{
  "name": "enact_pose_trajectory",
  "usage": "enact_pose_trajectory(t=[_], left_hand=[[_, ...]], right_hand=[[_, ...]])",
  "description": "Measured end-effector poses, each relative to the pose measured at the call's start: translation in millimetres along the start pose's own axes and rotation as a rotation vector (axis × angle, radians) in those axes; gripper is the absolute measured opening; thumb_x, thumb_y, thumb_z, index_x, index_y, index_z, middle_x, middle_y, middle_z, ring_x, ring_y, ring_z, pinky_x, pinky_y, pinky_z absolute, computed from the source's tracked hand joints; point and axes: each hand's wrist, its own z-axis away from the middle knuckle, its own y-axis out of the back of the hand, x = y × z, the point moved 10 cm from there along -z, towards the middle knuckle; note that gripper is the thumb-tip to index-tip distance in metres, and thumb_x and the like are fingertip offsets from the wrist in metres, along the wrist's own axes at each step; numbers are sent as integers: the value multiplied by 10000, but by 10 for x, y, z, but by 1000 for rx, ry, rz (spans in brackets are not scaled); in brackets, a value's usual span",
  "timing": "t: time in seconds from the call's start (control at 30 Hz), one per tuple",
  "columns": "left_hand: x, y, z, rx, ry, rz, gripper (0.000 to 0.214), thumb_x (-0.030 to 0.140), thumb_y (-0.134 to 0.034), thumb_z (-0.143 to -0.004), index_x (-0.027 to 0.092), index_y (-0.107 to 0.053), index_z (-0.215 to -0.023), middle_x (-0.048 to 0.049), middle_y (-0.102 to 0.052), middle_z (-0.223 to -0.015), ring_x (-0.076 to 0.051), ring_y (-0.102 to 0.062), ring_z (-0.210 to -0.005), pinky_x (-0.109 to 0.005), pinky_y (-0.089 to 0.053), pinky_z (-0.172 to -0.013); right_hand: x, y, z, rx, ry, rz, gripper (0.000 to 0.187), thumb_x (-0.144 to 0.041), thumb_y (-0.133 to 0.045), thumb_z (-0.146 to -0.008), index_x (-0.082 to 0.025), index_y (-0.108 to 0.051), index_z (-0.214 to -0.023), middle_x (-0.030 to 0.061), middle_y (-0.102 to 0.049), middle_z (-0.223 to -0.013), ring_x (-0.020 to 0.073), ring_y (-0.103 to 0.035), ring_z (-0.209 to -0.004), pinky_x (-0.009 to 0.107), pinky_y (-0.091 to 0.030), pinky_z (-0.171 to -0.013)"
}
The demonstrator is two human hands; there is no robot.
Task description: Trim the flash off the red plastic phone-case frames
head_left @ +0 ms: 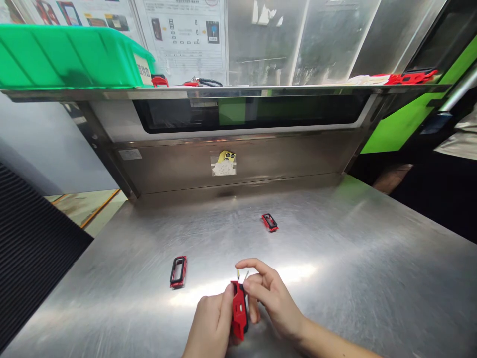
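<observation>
The left hand (210, 318) is gripping an elongated red-and-black plastic piece (239, 311). The right hand (274, 296) is hovering at its far end; its grasp is unclear.

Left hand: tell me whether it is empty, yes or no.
No, the left hand grips a red part, thumb along its side.

We see a red-and-black piece (239, 311) near the front edge of our grey tabletop (354, 278), a red-and-black frame (173, 271) towards the left edge, a black-striped surface (33, 248) beyond
</observation>
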Motion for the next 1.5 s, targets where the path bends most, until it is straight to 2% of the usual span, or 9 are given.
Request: enact_pose_trajectory(t=[0.13, 0.2, 0.3, 0.43, 0.57, 0.8, 1.0, 1.13, 1.5], left_hand=[[-2, 78, -27, 102, -117, -253, 612, 464, -128, -931, 220, -448, -470, -5, -522, -403, -141, -499, -400, -240, -317, -449], [-1, 89, -31, 143, -185, -361, 586, 438, -123, -936, 227, -412, -472, 4, -497, -387, -137, -466, -371, -250, -273, -425], [19, 87, -12, 190, -270, -493, 551, 394, -143, -943, 231, -404, -486, 10, -498, -390, -136, -445, -349, -266, -240, -418], [39, 66, 13, 185, -281, -576, 534, 327, -159, -952, 227, -462, -524, 6, -553, -428, -140, -493, -380, -269, -255, -446], [35, 41, 6, 136, -219, -558, 541, 320, -161, -951, 225, -473, -519, -1, -561, -429, -146, -514, -398, -269, -277, -465], [-71, 30, -31, 89, -104, -361, 634, 401, -129, -946, 228, -519, -477, -17, -565, -392, -157, -531, -380, -257, -323, -465], [-107, -1, -60, 74, -178, -490, 575, 389, -117, -933, 239, -404, -458, -6, -541, -366, -153, -516, -359, -267, -273, -440], [-84, 26, -42, 113, -173, -558, 552, 348, -134, -937, 237, -408, -470, -3, -551, -373, -158, -529, -375, -275, -278, -470], [-160, 23, -76, 109, -153, -491, 609, 403, -121, -936, 245, -424, -432, -12, -545, -344, -158, -516, -344, -268, -305, -453]], right_hand=[[-81, -106, 67, -60, 32, 125, 374, -182, -614, -686, -188, -525, -1050, -45, -520, -709, 42, -440, -421, 171, -349, -432], [-109, -138, 90, -62, 39, 219, 396, -102, -565, -650, -193, -523, -1033, -51, -500, -709, 47, -433, -470, 183, -353, -491], [-112, -142, 98, -44, 29, 279, 389, -81, -519, -633, -191, -513, -1006, -61, -473, -673, 59, -421, -489, 200, -344, -518], [-84, -125, 81, -34, 6, 286, 373, -102, -516, -623, -193, -502, -985, -69, -449, -634, 70, -400, -487, 200, -326, -504], [-54, -111, 58, -36, -7, 267, 372, -97, -507, -601, -195, -498, -959, -82, -434, -606, 55, -392, -460, 176, -313, -474], [-23, -120, 54, -58, -39, 146, 383, -135, -531, -622, -207, -465, -992, -86, -460, -627, 55, -466, -411, 160, -315, -405], [-55, -114, 57, -42, -4, 238, 370, -108, -523, -620, -193, -493, -979, -83, -439, -627, 44, -395, -460, 181, -314, -486], [-34, -107, 50, -35, -3, 278, 374, -98, -493, -603, -192, -502, -965, -82, -426, -611, 54, -373, -472, 183, -306, -489], [-44, -103, 38, -46, -19, 265, 377, -110, -506, -596, -199, -494, -961, -87, -424, -601, 51, -376, -447, 185, -298, -480]])
